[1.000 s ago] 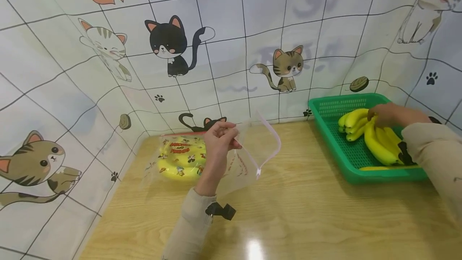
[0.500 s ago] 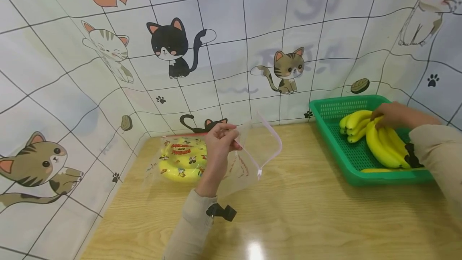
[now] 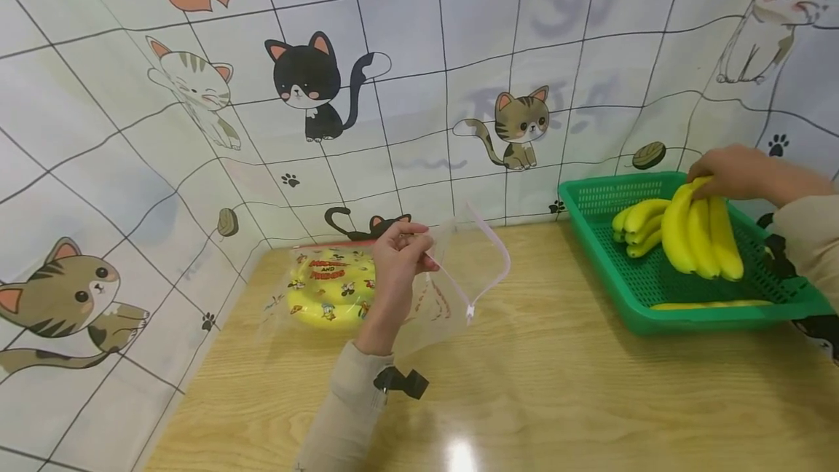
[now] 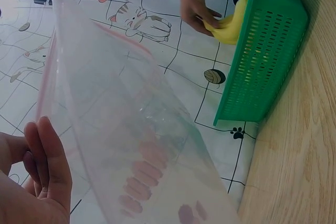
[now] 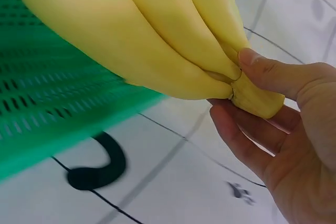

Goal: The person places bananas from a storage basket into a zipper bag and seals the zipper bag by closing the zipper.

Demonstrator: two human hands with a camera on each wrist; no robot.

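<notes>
A light wooden tabletop [image 3: 537, 392] is enclosed on three sides by white tiled panels printed with cartoon cats and paw marks [image 3: 308, 82]. Nearest the camera, a beige sleeve with a black clip at the wrist leads up to the left hand [image 3: 396, 261], raised above the table left of centre. Its fingers are curled and pinch the rim of a clear zip bag [image 3: 459, 279], which hangs with its pink-edged mouth gaping toward the right; in the left wrist view the bag's film [image 4: 131, 129] fills most of the frame beside the curled fingers [image 4: 47, 161]. Just behind that hand, flat on the table near the back-left corner, lies a second printed bag [image 3: 328, 286] containing something yellow; what the yellow item is cannot be told. Farther off at the right, a green perforated basket [image 3: 603, 268] sits on the table against the back panel. The right hand [image 3: 734, 173] grips a bunch of bananas [image 3: 698, 235] by its stem, thumb and fingers closed around the stalk [image 5: 257, 98], and the bunch hangs above the basket floor. A smaller bunch of bananas [image 3: 632, 224] lies in the basket toward its rear left, and a single yellow piece [image 3: 708, 304] lies along the near wall.
</notes>
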